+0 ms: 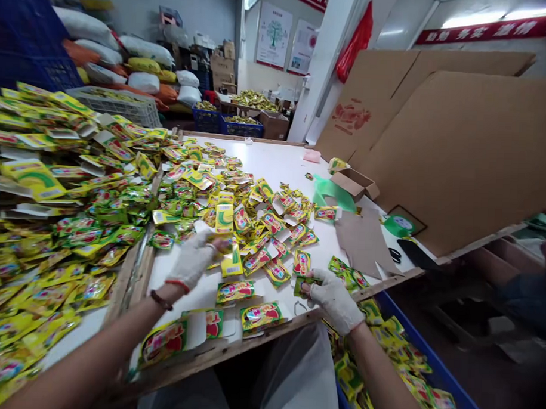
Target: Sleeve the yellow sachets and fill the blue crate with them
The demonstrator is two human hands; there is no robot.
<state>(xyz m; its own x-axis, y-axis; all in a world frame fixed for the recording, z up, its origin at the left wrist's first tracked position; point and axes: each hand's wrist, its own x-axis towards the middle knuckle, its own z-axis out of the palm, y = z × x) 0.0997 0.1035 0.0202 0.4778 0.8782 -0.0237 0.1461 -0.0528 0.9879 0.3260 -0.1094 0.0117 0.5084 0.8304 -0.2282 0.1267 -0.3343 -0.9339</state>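
My left hand [191,260], in a white glove with bare fingertips, reaches over the pile of small yellow-and-green boxes [262,261]. Its fingers are bent together beside an upright yellow box [225,218]; blur hides what is in them. Near the table's front edge, my right hand [336,297], gloved alike, pinches a small green packet [302,286]. Green packets [346,272] lie just beyond that hand. Along the front edge lie printed boxes with white end flaps raised, among them a yellow-green box [262,316] and a larger box [164,342].
A wooden strip [139,265] divides the table from a heap of boxes and packets [52,220] at left. Cardboard sheets [472,152] stand at right. Green tape [398,224] and black scissors [394,254] lie nearby. Below my right arm is a blue crate [433,347] of packets.
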